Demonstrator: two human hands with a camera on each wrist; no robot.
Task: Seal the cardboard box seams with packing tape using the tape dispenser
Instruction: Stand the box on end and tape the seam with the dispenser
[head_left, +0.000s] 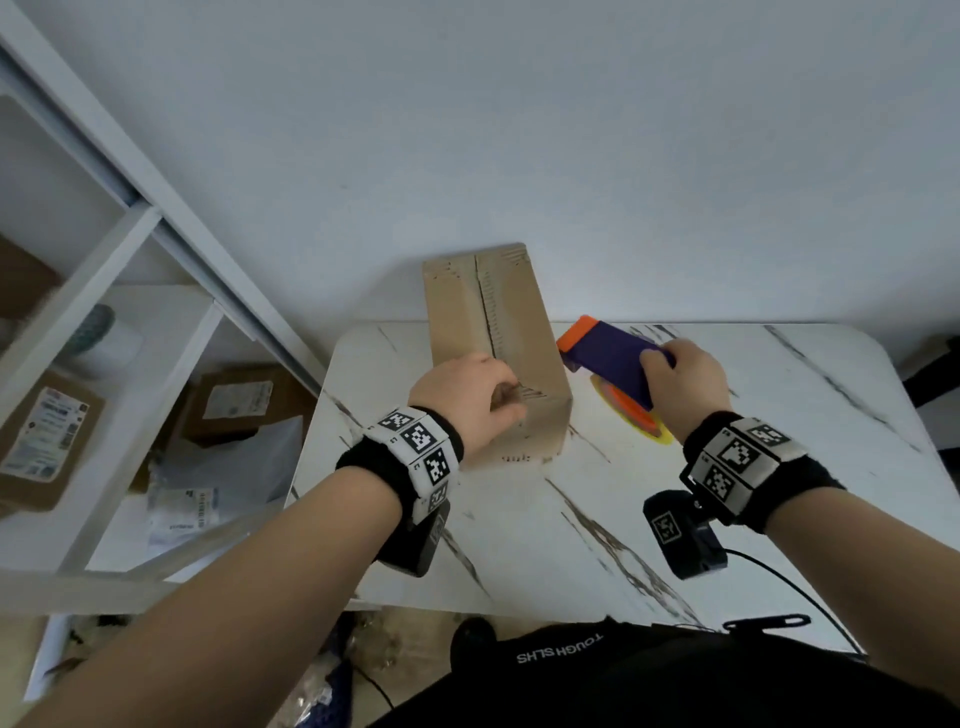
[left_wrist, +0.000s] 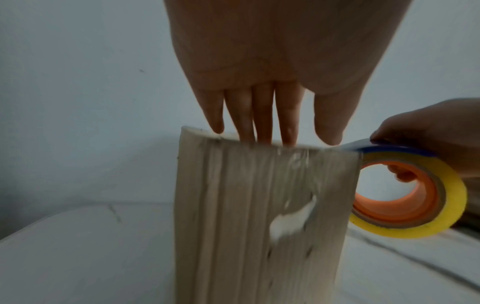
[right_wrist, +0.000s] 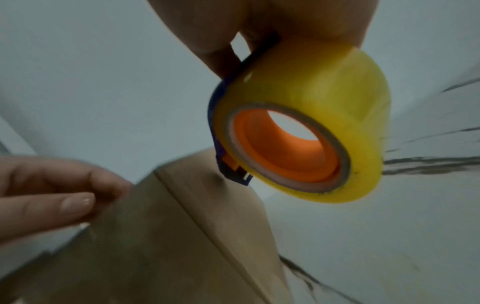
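Note:
A tall cardboard box (head_left: 498, 343) stands on the table with its centre seam running away from me. My left hand (head_left: 483, 395) rests on the box's near top edge, fingers (left_wrist: 262, 123) straight with the tips touching the cardboard (left_wrist: 246, 216). Shiny clear tape shows on the near face. My right hand (head_left: 675, 374) grips the purple and orange tape dispenser (head_left: 613, 353), held just right of the box, close to its top near corner. The yellow tape roll (right_wrist: 324, 123) with its orange hub hangs under the hand; the dispenser's tip lies close to the box (right_wrist: 182, 236).
The white marble-patterned table (head_left: 675, 519) reaches to a plain wall behind. White shelving (head_left: 104, 312) with labelled parcels (head_left: 47, 441) stands to the left. A black cable (head_left: 789, 587) trails over the table's near right edge.

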